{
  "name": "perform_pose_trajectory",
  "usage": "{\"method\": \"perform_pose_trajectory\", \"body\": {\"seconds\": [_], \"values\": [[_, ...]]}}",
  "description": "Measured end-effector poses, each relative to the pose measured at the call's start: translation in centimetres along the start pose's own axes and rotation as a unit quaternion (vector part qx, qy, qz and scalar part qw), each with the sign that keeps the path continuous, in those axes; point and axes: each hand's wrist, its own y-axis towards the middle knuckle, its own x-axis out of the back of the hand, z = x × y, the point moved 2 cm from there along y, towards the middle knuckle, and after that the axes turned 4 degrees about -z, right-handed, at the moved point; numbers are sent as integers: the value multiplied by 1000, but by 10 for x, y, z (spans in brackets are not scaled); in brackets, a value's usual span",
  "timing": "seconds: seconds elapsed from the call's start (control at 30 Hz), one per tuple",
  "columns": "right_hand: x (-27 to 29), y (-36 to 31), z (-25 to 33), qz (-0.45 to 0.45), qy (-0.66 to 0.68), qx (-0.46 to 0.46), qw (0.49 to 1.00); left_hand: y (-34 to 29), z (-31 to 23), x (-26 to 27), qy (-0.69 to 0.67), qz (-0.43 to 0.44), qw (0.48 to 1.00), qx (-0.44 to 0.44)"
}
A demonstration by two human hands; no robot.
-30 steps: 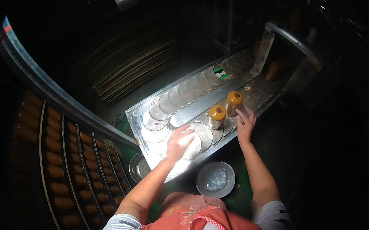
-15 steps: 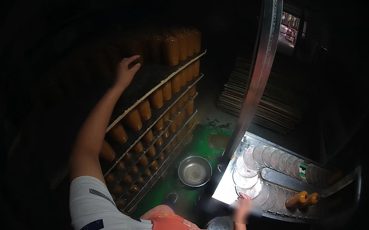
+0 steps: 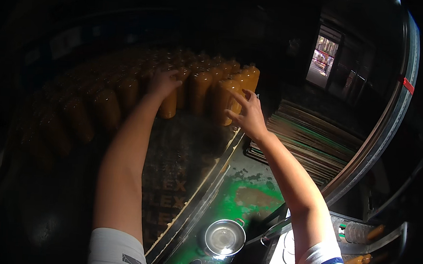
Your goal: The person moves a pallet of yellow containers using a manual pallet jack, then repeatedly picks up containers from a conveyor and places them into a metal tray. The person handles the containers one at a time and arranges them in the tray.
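Many upright orange bottles (image 3: 108,106) crowd together on a dark board (image 3: 171,149) in front of me. My left hand (image 3: 166,83) reaches in from the left, its fingers closed around the upper part of an orange bottle (image 3: 168,107) at the front of the group. Dim light partly hides those fingertips. My right hand (image 3: 248,116) is at the board's right end, fingers spread and curved, holding nothing. Its fingertips are close beside another orange bottle (image 3: 225,103); whether they touch it I cannot tell.
Below the board's pale edge, a round metal pan (image 3: 224,237) sits on the green floor (image 3: 256,186). Stacked flat boards (image 3: 313,144) lie beyond my right arm. A metal frame post (image 3: 393,122) curves along the right, near a conveyor carrying orange bottles (image 3: 358,261).
My right hand has left the conveyor and come over to the bottles on the board. My left hand has reached farther in and closed on a bottle. The view has turned left.
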Motion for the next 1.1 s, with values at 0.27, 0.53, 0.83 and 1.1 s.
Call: {"method": "perform_pose_trajectory", "body": {"seconds": [0.27, 0.53, 0.83, 1.1], "values": [[-104, 63, -11, 9, -54, -85, 995, -30, 45, -27, -39, -50, 996, 66], [-21, -54, 3, -159, 74, 45, 983, -82, 49, 11, -171, -122, 974, -87], [246, -397, 82, -164, 300, -460, 820, -287, -166, 112, -573, 295, 764, -18], [328, -747, 128, -357, 429, -631, 539, -629, -294, 25, -550, 671, 440, 231]]}}
